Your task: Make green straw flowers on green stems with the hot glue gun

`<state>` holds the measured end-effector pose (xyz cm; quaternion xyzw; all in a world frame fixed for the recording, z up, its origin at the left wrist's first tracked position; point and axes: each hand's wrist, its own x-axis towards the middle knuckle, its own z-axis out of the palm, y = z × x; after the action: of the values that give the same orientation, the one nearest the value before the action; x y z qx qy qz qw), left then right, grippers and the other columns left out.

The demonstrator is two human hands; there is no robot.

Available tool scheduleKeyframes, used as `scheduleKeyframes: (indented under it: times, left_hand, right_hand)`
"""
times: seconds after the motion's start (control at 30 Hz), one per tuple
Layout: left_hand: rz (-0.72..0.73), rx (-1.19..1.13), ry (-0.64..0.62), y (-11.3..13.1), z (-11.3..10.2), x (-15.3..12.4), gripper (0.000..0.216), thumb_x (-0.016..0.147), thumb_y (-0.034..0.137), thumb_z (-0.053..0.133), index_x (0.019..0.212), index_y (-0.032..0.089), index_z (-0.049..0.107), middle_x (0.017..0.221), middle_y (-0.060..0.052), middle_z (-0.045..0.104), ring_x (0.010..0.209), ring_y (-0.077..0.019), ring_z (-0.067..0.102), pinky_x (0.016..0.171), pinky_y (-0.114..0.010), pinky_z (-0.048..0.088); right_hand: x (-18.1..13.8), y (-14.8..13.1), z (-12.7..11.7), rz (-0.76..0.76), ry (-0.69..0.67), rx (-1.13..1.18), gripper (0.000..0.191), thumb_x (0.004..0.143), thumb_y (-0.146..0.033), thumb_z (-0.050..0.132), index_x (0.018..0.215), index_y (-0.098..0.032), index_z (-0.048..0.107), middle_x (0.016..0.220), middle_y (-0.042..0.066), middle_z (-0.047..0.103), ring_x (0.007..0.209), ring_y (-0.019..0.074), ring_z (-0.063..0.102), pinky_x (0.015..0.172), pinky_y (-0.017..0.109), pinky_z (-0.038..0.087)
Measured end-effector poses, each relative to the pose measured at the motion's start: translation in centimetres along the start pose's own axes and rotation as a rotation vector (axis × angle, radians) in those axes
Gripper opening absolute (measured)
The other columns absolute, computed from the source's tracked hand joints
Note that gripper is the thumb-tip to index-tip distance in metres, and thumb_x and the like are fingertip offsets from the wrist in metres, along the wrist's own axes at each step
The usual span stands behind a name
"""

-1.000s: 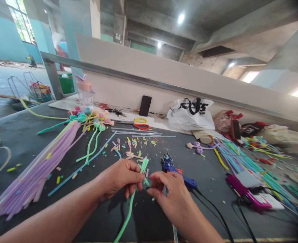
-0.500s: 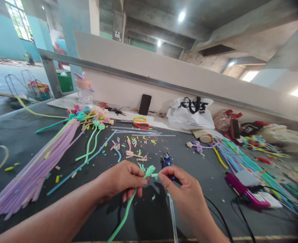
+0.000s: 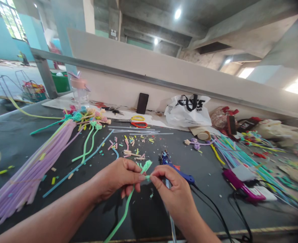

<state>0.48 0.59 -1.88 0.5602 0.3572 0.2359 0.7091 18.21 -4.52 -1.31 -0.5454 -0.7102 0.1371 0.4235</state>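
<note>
My left hand (image 3: 118, 179) is closed, pinching a green chenille stem (image 3: 125, 211) just below its bunched, fuzzy head (image 3: 147, 165). The stem's long tail hangs down toward the table edge. To its right my right hand (image 3: 173, 189) pinches a short light green piece (image 3: 147, 177), whose left end is at the bunched head; whether it is stuck there I cannot tell. Behind my right hand lies a blue glue gun (image 3: 185, 174), partly covered, with a clear glue stick (image 3: 172, 224) running toward me.
Lilac chenille stems (image 3: 41, 160) lie at left, with finished fuzzy flowers (image 3: 95, 125) near them. Scissors (image 3: 139, 124), clear glue sticks (image 3: 136, 131) and coloured scraps (image 3: 133, 154) are ahead. At right are a magenta device (image 3: 242, 185), black cords (image 3: 212, 206) and a white bag (image 3: 188, 113).
My right hand has brought the short green piece left, up to the bunched head. More of the glue gun now shows. The whole view has shifted slightly.
</note>
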Motion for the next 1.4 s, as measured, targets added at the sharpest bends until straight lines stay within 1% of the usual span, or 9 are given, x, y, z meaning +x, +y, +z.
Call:
scheduleKeyframes:
  times: [0.3,0.47,0.53,0.63,0.7,0.8,0.97,1.17,1.4]
  left_hand:
    - [-0.004,0.044,0.055,0.1,0.0,0.2,0.029,0.071,0.038,0.063,0.057,0.014,0.055,0.048,0.002,0.058,0.032,-0.0042,0.043,0.030,-0.014,0.032]
    - [0.016,0.092,0.095,0.1,-0.7,0.4,0.030,0.072,0.038,0.061,0.056,0.013,0.055,0.045,0.003,0.055,0.031,-0.0035,0.040,0.030,-0.013,0.032]
    - [0.008,0.104,0.105,0.2,-0.8,0.4,0.030,0.072,0.039,0.060,0.056,0.013,0.055,0.044,0.003,0.054,0.030,-0.0033,0.040,0.030,-0.013,0.032]
    - [-0.020,0.121,0.110,0.5,-0.6,0.3,0.029,0.070,0.037,0.060,0.054,0.014,0.055,0.043,0.003,0.053,0.031,-0.0038,0.041,0.030,-0.013,0.032]
    - [-0.034,0.138,0.100,0.6,-0.5,0.3,0.029,0.070,0.036,0.060,0.053,0.014,0.054,0.041,0.004,0.051,0.030,-0.0040,0.041,0.030,-0.013,0.033]
    - [-0.032,0.149,0.076,0.4,-0.3,0.4,0.028,0.070,0.037,0.060,0.054,0.014,0.054,0.044,0.003,0.054,0.031,-0.0041,0.041,0.030,-0.014,0.034]
    - [-0.047,0.166,0.052,0.0,0.0,0.4,0.025,0.069,0.036,0.060,0.058,0.014,0.055,0.048,0.002,0.057,0.033,-0.0050,0.044,0.031,-0.014,0.035]
    - [-0.069,0.154,-0.002,-0.1,0.2,0.3,0.025,0.068,0.034,0.060,0.054,0.014,0.054,0.047,0.002,0.057,0.033,-0.0049,0.043,0.031,-0.015,0.035]
    - [-0.063,0.169,-0.039,-0.2,0.2,0.3,0.028,0.070,0.038,0.061,0.055,0.014,0.056,0.042,0.004,0.052,0.032,-0.0045,0.041,0.032,-0.015,0.036]
  right_hand:
    - [-0.1,-0.6,1.3,0.172,-0.097,0.118,0.010,0.073,-0.019,0.054,0.082,-0.019,0.050,0.070,0.000,0.062,0.064,0.0139,0.060,0.059,0.024,0.047]
    - [-0.8,0.2,0.9,-0.031,-0.248,-0.042,0.038,0.071,-0.005,0.045,0.106,-0.020,0.042,0.076,0.000,0.063,0.067,0.0134,0.059,0.066,0.026,0.047]
    - [-0.9,0.5,0.0,-0.136,-0.203,-0.158,0.043,0.073,-0.004,0.044,0.112,-0.020,0.042,0.084,0.002,0.063,0.073,0.0146,0.059,0.070,0.028,0.047]
    - [-0.6,0.5,-1.4,-0.220,-0.075,-0.333,0.030,0.078,-0.008,0.046,0.104,-0.022,0.051,0.075,0.001,0.061,0.072,0.0168,0.059,0.070,0.031,0.046]
    - [-0.2,0.5,-2.0,-0.247,-0.071,-0.353,0.028,0.077,-0.008,0.046,0.099,-0.022,0.055,0.083,0.004,0.062,0.080,0.0182,0.059,0.074,0.032,0.045]
    - [0.2,0.6,-1.9,-0.144,-0.121,-0.288,0.022,0.077,-0.011,0.051,0.095,-0.021,0.059,0.091,0.005,0.064,0.084,0.0188,0.060,0.075,0.032,0.044]
    - [0.3,0.4,-0.6,-0.001,-0.165,-0.208,0.002,0.076,-0.022,0.063,0.078,-0.023,0.065,0.070,-0.001,0.066,0.068,0.0168,0.060,0.072,0.033,0.039]
    - [0.3,-0.3,-0.7,-0.010,-0.199,-0.246,0.012,0.078,-0.020,0.059,0.066,-0.021,0.062,0.062,-0.003,0.063,0.062,0.0144,0.056,0.068,0.030,0.034]
    - [0.6,-0.1,-2.1,-0.128,-0.152,-0.349,0.013,0.082,-0.019,0.055,0.070,-0.022,0.057,0.074,-0.002,0.064,0.075,0.0157,0.058,0.078,0.034,0.028]
